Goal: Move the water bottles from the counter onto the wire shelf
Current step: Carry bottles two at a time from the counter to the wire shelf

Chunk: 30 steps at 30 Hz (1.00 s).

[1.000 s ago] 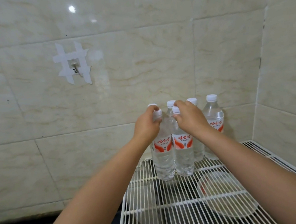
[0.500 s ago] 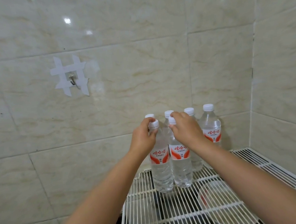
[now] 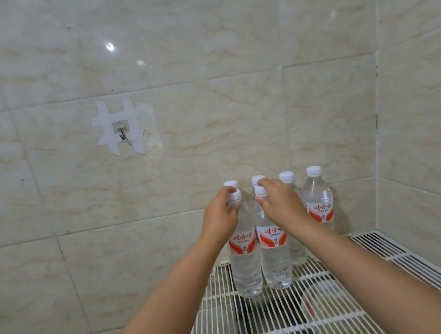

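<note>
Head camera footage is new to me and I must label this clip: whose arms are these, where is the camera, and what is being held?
The camera sits on a person's head, looking forward and down, so the two bare arms are that person's own. No robot is involved. The left hand grips the neck of the front left clear plastic water bottle with a white cap and red label. The right hand grips the neck of the matching front right bottle. Both bottles stand upright on the white wire shelf. Four more such bottles stand behind, against the beige tiled wall, which bears a taped metal hook.
</note>
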Available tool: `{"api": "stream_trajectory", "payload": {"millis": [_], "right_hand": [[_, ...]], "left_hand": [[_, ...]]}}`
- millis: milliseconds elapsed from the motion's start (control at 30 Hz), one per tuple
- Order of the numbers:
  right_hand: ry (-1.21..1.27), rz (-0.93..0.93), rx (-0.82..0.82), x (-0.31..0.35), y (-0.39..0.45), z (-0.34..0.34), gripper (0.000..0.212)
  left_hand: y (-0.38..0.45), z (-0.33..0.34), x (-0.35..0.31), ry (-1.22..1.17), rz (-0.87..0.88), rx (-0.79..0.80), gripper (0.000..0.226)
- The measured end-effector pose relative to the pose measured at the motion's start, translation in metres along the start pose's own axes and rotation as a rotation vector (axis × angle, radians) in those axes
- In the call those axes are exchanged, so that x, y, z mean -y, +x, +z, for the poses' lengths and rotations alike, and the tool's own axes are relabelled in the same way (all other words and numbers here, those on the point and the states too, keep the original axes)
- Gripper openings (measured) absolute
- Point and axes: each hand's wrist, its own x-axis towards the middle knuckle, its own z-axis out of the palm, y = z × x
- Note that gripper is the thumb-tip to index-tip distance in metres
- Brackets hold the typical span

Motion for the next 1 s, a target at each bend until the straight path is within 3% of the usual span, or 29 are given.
{"api": "stream_trajectory", "payload": {"millis": [700, 1000], "right_hand": [[-0.042, 0.009, 0.019, -0.004, 0.002, 0.004, 0.037], [-0.098, 0.022, 0.037, -0.001, -0.004, 0.0, 0.039]], "left_hand": [[-0.008, 0.02, -0.001, -0.083, -0.021, -0.134, 0.031], [-0.013, 0.014, 0.003, 0.05, 0.023, -0.02, 0.043]]}}
